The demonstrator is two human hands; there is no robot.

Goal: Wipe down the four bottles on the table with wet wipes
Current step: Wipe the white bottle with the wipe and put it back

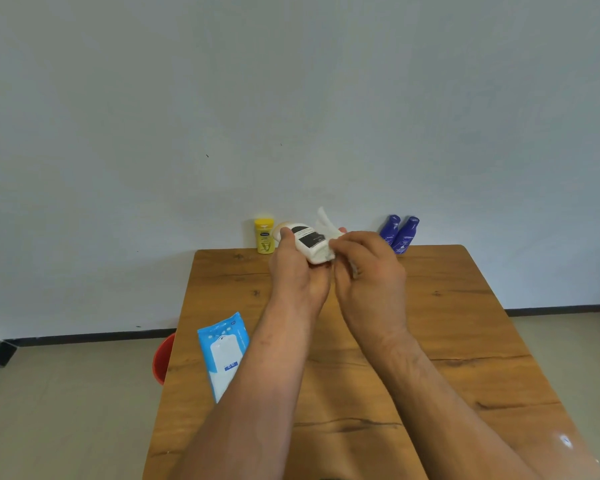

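Four bottles in play: white plastic bottle with black label (pixel 309 244) lifted over the brown wooden table (pixel 447 323), left hand (pixel 290 268) curled round it as a brace, right hand (pixel 368 268) pinching a crumpled white wet wipe (pixel 324 223) against it to scrub, yellow plastic bottle (pixel 264 236) and two blue plastic bottles (pixel 406 233) parked upright at the table's far edge.

the wipes pack (pixel 223 351) lies on the table's (pixel 430 306) near left. at the back, a lotion bottle (pixel 264 236) stands left, twin bottles (pixel 405 235) right.

Head-worn — forward, down over table (pixel 447 323)
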